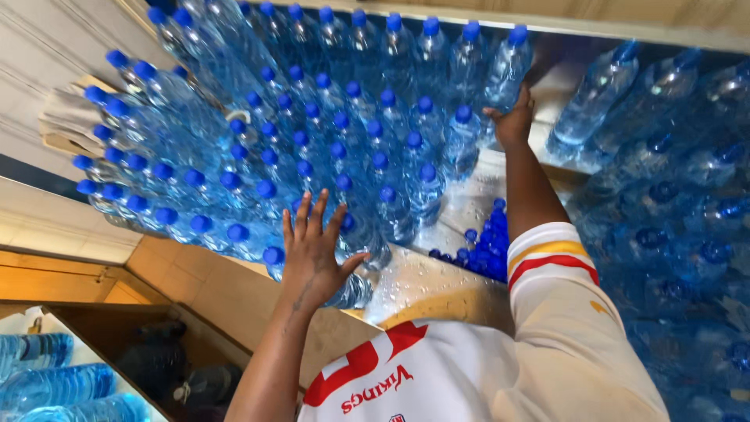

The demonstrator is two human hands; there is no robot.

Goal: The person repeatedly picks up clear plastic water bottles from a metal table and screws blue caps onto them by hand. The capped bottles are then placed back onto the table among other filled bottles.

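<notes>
Head view. The tabletop (437,289) is a wet, shiny metal sheet with water droplets on its bare patch; its near edge sits on a pale wooden frame (234,293), and a white panelled wall (47,47) runs along the left. A dense block of clear plastic water bottles (312,133) with blue caps stands upright on the sheet, packed cap to cap in rows. More bottles of the same kind lie on their sides in a heap (672,195) at the right, and a few lie in the lower left corner (47,383). A pile of loose blue caps (484,238) rests on the bare metal between the standing block and the person's right arm. The left hand (312,246) is spread flat, fingers fanned, pressed against the near side of the standing block, touching the front-row bottles. The right hand (513,117) reaches to the far side and is curled around the lower part of one upright bottle (508,66) at the far right corner of the block. That bottle is clear, filled, capped in blue, and stands touching its neighbours. The person wears a white shirt sleeve (555,258) with red and yellow bands.
</notes>
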